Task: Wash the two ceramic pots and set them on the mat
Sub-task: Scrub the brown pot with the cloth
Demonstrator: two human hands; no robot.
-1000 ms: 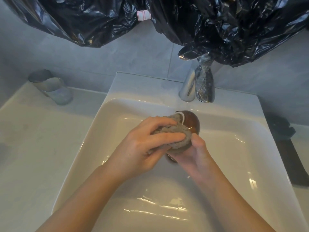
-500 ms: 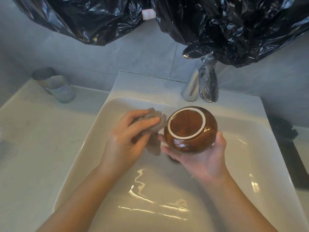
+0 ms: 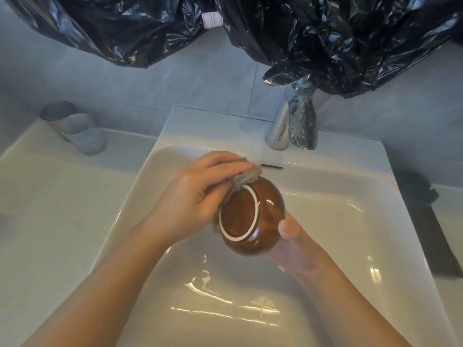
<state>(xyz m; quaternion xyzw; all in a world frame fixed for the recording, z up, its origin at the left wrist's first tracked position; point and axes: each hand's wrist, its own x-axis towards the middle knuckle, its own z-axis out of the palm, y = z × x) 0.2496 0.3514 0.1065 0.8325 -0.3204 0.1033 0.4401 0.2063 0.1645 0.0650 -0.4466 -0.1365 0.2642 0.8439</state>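
A glossy brown ceramic pot (image 3: 260, 221) is held over the white sink (image 3: 338, 241), tipped so its white-ringed base faces me. My right hand (image 3: 293, 246) cups it from below and the right, thumb on its side. My left hand (image 3: 198, 194) presses a grey scrubbing cloth (image 3: 246, 176) against the pot's upper left edge. The pot's opening is hidden. A second pot is not visible.
A chrome tap (image 3: 283, 128) wrapped partly in black plastic stands behind the basin. Black plastic sheeting (image 3: 325, 41) hangs above. Two grey cups (image 3: 80, 131) sit on the left counter. A dark mat (image 3: 433, 236) lies on the right counter.
The pot has been turned and tilted in my right hand. My left hand moved the cloth from the pot's left side up onto its upper edge.
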